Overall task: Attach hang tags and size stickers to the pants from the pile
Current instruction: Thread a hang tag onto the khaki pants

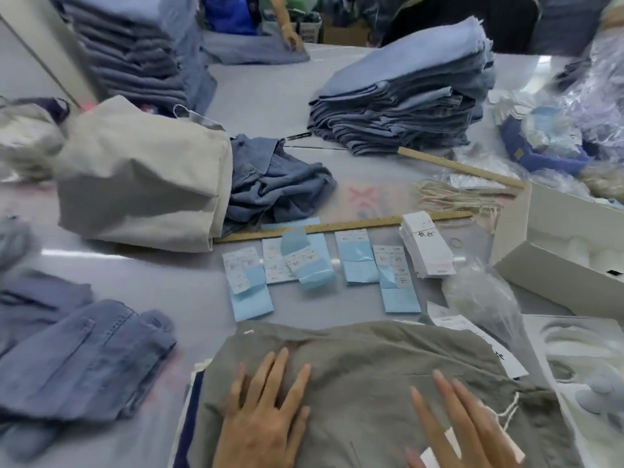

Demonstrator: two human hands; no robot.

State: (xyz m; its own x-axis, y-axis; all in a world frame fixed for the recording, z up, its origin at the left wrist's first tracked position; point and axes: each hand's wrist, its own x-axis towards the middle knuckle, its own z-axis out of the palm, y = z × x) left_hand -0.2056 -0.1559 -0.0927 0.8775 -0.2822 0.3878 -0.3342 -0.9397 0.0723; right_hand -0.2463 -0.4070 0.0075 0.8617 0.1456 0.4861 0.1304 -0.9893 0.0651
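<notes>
- The left hand (pixel 266 417) lies flat on the grey pants (pixel 364 373) at the near edge of the table (pixel 263 96), fingers straight and spread, gripping nothing.
- The right hand (pixel 469 430) also rests on the grey pants with straight fingers; a white hang tag (pixel 439 454) on a white string (pixel 506 410) lies partly under them, and I cannot tell whether any finger pins it.
- Left of the grey pants lie folded blue pants (pixel 84 359), apart from them.
- Just beyond the grey pants, 5 blue sheets of size stickers (pixel 358 261) lie in a row on the table, one of them curling up.
- Right of the sheets sits a stack of white hang tags (pixel 425 248), with a white box (pixel 567 251) beyond it at the right edge.
- A wooden ruler (pixel 341 226) lies along the far side of the sheets, and a bundle of strings (pixel 456 197) lies behind its right end.
- A beige cloth bag (pixel 141 177) lies on its side at left, crumpled blue pants (pixel 277 184) spilling from its mouth.
- Farther back stand 2 piles of folded blue pants: one right of centre (pixel 405 96), one tall at far left (pixel 135 45).
- At the far edge another person's hand (pixel 291 38) rests on blue cloth.
</notes>
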